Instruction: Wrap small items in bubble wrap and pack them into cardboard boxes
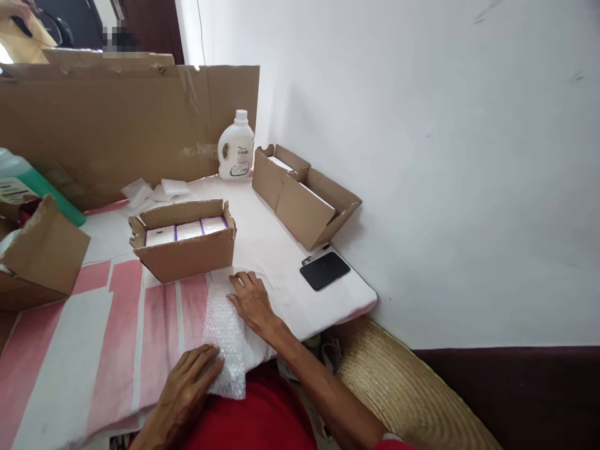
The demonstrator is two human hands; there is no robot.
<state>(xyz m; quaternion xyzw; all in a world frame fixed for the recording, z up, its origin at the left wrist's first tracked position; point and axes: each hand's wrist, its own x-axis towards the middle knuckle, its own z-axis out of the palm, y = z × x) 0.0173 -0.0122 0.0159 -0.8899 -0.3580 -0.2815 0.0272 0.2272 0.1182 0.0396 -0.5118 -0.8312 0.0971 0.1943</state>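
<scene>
A strip of clear bubble wrap lies along the front of the table, and its near end hangs over the edge towards my red clothing. My left hand rests on the wrap's left side near that end, fingers stretched out and lying flat. At the far end, my right hand touches the wrap's right side with its fingers loosely bent and apart. Just beyond the wrap stands an open cardboard box holding a row of white packs with purple edges.
A black phone and a pen lie at right, below two cardboard boxes along the wall. Behind stand a white jug and a cardboard screen. At left are another box and a green-liquid bottle.
</scene>
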